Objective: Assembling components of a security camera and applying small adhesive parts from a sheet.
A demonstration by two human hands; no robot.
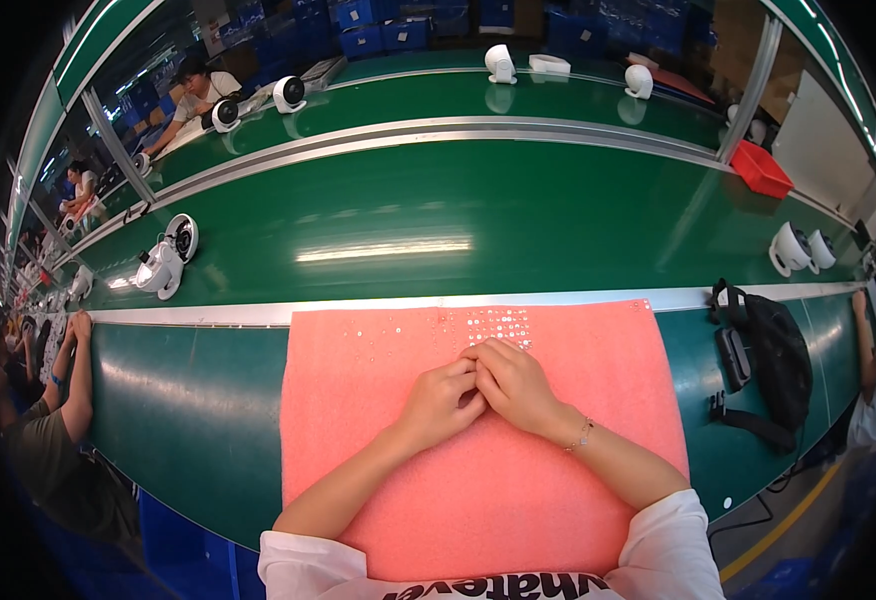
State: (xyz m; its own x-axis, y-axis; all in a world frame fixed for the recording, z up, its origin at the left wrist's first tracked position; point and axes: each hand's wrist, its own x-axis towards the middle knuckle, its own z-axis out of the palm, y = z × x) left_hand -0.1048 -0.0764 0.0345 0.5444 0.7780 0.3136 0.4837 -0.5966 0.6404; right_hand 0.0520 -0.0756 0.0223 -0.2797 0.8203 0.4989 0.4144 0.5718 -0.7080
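Observation:
A pink foam mat (358, 450) lies on the green table in front of me. Both hands meet over its middle, fingertips touching. My left hand (442, 402) is curled, its thumb and fingers drawn together. Over its fingertips bends my right hand (518, 388), also closed, a thin bracelet on the wrist. Whatever lies between the fingers, if anything, is hidden. Just beyond the knuckles, small shiny round pieces (499, 325) sit in tidy rows on the mat. A few more are scattered to their left.
A green conveyor (558, 220) runs beyond a metal rail, carrying white cameras (163, 262) at left and more white cameras (790, 250) at right. A black bag (776, 355) with straps lies right of the mat. A red bin (761, 170) stands farther back. Co-workers' arms show at both sides.

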